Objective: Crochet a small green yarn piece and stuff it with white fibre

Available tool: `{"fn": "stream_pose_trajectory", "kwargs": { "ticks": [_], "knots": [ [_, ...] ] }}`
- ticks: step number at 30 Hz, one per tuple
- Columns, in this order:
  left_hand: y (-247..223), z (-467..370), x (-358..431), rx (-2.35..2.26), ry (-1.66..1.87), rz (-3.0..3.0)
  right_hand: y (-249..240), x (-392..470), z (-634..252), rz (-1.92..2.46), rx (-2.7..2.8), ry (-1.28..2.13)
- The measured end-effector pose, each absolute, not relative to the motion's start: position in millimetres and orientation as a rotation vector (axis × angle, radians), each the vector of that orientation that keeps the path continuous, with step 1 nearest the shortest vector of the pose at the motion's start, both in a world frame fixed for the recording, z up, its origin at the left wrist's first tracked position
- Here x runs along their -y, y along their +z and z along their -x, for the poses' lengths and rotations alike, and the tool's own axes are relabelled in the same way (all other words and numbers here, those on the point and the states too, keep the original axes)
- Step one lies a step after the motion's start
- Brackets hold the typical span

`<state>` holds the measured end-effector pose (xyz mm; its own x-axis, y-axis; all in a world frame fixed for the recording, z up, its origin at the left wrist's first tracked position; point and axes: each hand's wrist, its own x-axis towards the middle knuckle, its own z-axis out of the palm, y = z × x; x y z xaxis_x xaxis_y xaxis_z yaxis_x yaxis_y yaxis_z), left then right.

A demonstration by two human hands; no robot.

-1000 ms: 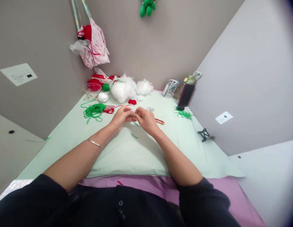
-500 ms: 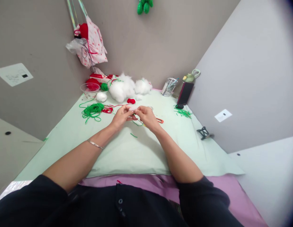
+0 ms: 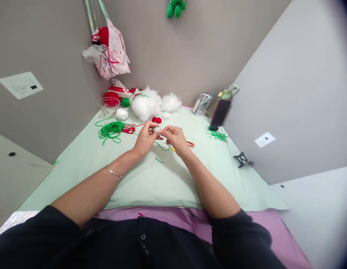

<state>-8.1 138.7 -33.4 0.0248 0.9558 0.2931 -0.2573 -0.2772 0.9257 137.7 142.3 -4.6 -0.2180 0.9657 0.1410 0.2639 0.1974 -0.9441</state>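
Between my fingertips is a small tuft of white stuffing (image 3: 157, 130). My left hand (image 3: 144, 141) curls around it from the left, with the thumb pressed against it. From the right, my right hand (image 3: 176, 139) pinches the tuft between thumb and forefinger. Whether another small piece sits under the tuft is hidden by the fingers. A red piece of yarn work (image 3: 157, 120) lies just beyond my hands. Beside my right wrist are an orange-handled tool (image 3: 191, 144) and a small yellow item (image 3: 173, 148). A short green yarn end (image 3: 159, 160) lies in front.
Fluffy white stuffing (image 3: 146, 104) is heaped at the back. Tangled green yarn (image 3: 111, 130), a white ball (image 3: 122, 114) and a clear tub (image 3: 108, 108) stand left. Rightward are a clear cup (image 3: 201, 105), a phone (image 3: 220, 113), green yarn scraps (image 3: 218, 135) and a black claw clip (image 3: 242, 160).
The white tuft has come more into sight between my fingers and looks more bunched. My left hand has turned a little around it. The camera view has shifted slightly.
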Motion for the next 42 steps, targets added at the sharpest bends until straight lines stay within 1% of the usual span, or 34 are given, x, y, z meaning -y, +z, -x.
{"fn": "stream_pose_trajectory", "kwargs": {
  "ticks": [9, 16, 21, 26, 28, 30, 36, 42],
  "knots": [
    [-29, 15, -139, -0.778, 1.356, -1.211, -5, -140, -138, 1.263, 1.722, 0.786],
    [-36, 17, -149, -0.892, 1.400, -1.175, -5, -124, -127, 1.265, 1.877, 0.683],
    [-34, 17, -149, -0.914, 1.454, -1.136, -7, -122, -119, 1.254, 1.902, 0.695],
    [-25, 27, -154, -0.883, 1.561, -1.066, 15, -132, -148, 1.191, 1.998, 0.774],
    [-22, 33, -157, -0.880, 1.600, -1.054, 24, -137, -168, 1.389, 2.071, 0.524],
    [-20, 38, -160, -0.884, 1.622, -1.062, 28, -141, -185, 1.510, 2.123, 0.448],
    [-18, 38, -158, -0.879, 1.600, -1.187, 11, -143, -189, 1.727, 2.428, 0.506],
    [-20, 33, -156, -0.873, 1.592, -1.260, 1, -149, -186, 1.783, 2.412, 0.484]
  ]
}}
